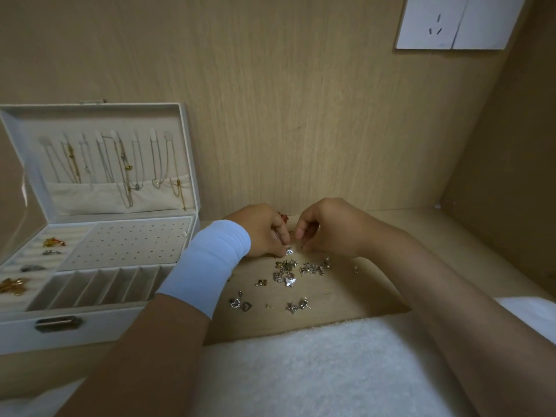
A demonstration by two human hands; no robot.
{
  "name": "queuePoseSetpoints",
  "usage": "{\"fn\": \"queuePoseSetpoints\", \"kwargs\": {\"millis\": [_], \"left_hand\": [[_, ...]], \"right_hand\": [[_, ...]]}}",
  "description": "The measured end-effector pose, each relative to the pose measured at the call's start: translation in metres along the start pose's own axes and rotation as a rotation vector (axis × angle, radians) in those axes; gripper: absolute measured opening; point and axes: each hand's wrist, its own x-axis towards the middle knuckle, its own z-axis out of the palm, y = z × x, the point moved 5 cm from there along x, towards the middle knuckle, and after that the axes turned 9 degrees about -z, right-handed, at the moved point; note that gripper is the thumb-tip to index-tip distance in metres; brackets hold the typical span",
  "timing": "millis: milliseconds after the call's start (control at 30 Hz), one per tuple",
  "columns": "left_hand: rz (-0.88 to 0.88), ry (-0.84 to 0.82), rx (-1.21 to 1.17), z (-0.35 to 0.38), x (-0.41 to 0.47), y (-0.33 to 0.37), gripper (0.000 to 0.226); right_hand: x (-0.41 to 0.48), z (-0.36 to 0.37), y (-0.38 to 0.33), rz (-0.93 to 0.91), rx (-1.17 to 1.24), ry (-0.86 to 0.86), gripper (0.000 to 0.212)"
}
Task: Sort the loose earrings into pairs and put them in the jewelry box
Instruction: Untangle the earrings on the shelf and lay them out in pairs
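Observation:
Several loose silver and gold earrings point(288, 273) lie scattered on the wooden desk point(376, 284), with a heart-shaped pair point(240, 304) nearer me. My left hand point(264, 233), with a white wristband, pinches a small silver earring point(289, 251) at the far edge of the pile. Close beside it, my right hand point(328, 228) has its fingers curled on a small dark piece; what it is I cannot make out. The open white jewelry box point(99, 319) stands at the left, its perforated earring panel point(129, 243) bare.
Necklaces hang inside the box lid point(102, 164). Gold and silver pieces sit in the box's ring rolls point(33, 260). A white fluffy towel point(301, 371) covers the near edge. A wooden back wall rises behind, with a white socket plate point(451, 22) at the upper right.

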Motion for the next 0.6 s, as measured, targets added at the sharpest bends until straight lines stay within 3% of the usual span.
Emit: {"fn": "queuePoseSetpoints", "kwargs": {"millis": [233, 400, 533, 600], "left_hand": [[0.004, 0.009, 0.03, -0.002, -0.001, 0.002, 0.016], [-0.025, 0.041, 0.012, 0.003, 0.002, 0.0, 0.01], [-0.032, 0.075, -0.021, 0.004, 0.004, 0.0, 0.005], [-0.022, 0.08, -0.01, 0.006, 0.004, 0.001, 0.004]], "right_hand": [[0.005, 0.012, -0.01, -0.045, -0.141, -0.012, 0.022], [0.006, 0.006, -0.003, -0.026, -0.1, 0.004, 0.025], [0.004, -0.001, 0.002, 0.022, -0.139, 0.0, 0.005], [0.002, 0.002, 0.001, 0.034, -0.209, -0.034, 0.006]]}}
